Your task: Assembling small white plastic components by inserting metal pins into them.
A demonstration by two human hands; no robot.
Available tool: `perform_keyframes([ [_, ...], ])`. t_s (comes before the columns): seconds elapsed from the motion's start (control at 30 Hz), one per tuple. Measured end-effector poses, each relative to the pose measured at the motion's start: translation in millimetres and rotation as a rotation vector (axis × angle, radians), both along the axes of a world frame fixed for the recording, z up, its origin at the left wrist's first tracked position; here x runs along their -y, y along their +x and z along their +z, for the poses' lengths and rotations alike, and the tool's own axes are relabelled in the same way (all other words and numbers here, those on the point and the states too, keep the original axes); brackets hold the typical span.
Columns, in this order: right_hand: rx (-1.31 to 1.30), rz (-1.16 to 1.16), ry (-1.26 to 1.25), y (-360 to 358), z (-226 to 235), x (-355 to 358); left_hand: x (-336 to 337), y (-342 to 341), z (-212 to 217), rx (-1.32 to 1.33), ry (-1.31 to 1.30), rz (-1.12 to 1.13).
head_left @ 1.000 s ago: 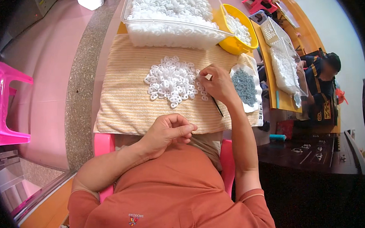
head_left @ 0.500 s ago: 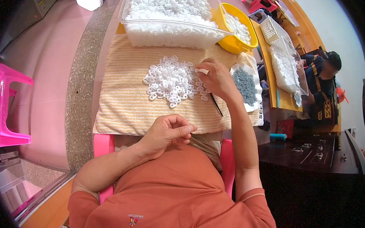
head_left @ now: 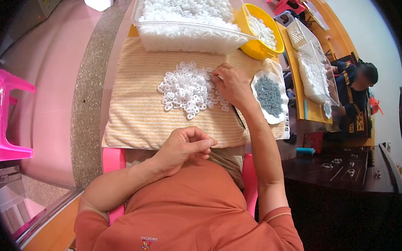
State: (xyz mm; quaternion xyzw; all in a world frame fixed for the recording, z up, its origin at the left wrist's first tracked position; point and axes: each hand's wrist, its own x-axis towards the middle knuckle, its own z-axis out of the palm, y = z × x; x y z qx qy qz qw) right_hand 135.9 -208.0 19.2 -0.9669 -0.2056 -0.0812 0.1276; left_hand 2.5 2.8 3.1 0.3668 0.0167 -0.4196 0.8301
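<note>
A pile of small white plastic rings [head_left: 186, 88] lies on a striped yellow cloth [head_left: 141, 115] in front of me. My right hand [head_left: 231, 85] rests at the right edge of that pile, fingertips pinched on a white ring. My left hand [head_left: 184, 147] sits near my chest at the cloth's near edge, fingers curled with thumb against forefinger; whether it holds anything is hidden. A white dish of small grey metal parts [head_left: 269, 96] lies just right of my right hand.
A clear tub full of white rings [head_left: 186, 21] stands behind the cloth, with a yellow bowl [head_left: 260, 31] of white pieces to its right. A pink stool [head_left: 3, 117] stands at the left. Another person [head_left: 356, 90] sits at the right by white baskets [head_left: 309, 60].
My right hand has slid left from the dish side to the edge of the ring pile. My left hand has stayed in place.
</note>
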Motion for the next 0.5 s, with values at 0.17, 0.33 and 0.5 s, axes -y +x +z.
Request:
perform_keyframes([
  [0.17, 0.051, 0.014, 0.208, -19, 10, 0, -2, -1, -1, -0.016, -0.022, 0.015],
  [0.33, -0.425, -0.028, 0.598, -71, 36, 0, 4, -3, 3, -0.008, -0.049, 0.231],
  [0.5, -0.738, 0.093, 0.769, -118, 44, -2, 6, -5, 7, 0.046, -0.016, 0.328],
])
